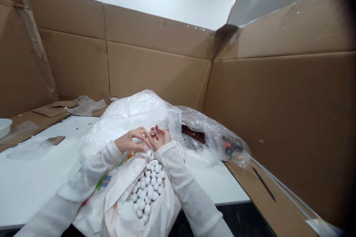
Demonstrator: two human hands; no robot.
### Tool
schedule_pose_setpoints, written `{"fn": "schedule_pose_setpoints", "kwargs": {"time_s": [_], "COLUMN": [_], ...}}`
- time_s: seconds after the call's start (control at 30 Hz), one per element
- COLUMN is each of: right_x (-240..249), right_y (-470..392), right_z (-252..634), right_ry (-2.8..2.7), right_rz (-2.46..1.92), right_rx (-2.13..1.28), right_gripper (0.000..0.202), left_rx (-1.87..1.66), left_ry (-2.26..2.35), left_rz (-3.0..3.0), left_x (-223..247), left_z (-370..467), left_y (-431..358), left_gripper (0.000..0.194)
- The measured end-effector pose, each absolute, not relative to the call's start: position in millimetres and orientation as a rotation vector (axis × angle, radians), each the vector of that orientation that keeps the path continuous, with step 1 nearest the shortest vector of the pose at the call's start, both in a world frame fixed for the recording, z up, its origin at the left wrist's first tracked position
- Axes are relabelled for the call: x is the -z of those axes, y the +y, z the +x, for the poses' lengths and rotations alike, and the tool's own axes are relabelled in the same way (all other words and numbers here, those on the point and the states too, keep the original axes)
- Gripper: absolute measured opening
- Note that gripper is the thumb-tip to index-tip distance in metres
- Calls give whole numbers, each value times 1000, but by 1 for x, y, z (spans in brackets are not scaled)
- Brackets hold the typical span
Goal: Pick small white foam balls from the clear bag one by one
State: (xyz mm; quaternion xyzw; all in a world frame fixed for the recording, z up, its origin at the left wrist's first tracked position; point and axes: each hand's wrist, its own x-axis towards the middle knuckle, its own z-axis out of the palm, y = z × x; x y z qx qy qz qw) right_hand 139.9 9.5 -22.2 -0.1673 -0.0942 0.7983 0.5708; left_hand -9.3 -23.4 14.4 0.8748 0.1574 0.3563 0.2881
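My left hand is curled, with thumb and fingertips closing around a white ball just above an open plastic bag. Beside it, my right hand is turned palm up with half-bent fingers. Small dark red pieces lie in that palm; they are too small to name. Many small white balls fill the bag below my wrists, and bits of red show between them.
Behind my hands lies a large clear plastic bag. Another clear bag on the right covers a dark red-brown bundle and a black-and-red item. Tall cardboard walls surround the white table. A white bowl stands far left.
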Motion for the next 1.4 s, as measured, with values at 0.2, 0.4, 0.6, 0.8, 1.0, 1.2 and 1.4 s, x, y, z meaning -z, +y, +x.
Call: {"fn": "schedule_pose_setpoints", "kwargs": {"time_s": [0.2,0.4,0.6,0.8,1.0,1.2,1.4], "right_x": [25,20,16,16,16,14,8], "right_y": [11,6,1,0,3,1,-4], "right_z": [138,140,139,138,138,138,135], "right_ry": [-130,-135,-107,-144,-112,-117,-169], "right_rz": [-407,-414,-452,-488,-477,-476,-468], "right_rx": [-1909,-1881,-1842,-1836,-1833,-1834,-1838], "right_gripper": [36,40,49,44,23,16,23], "left_rx": [-1187,-1014,-944,-1257,-1205,-995,-1237], "left_ry": [911,1667,1644,1665,1103,999,980], "left_rz": [2160,2385,2505,2485,2577,2906,2796], "left_x": [-4,25,42,26,9,16,24], "left_z": [-20,-43,-40,-29,-10,-5,-4], "left_y": [-6,23,28,14,-14,-12,-7], "left_gripper": [35,25,15,17,17,22,27]}}
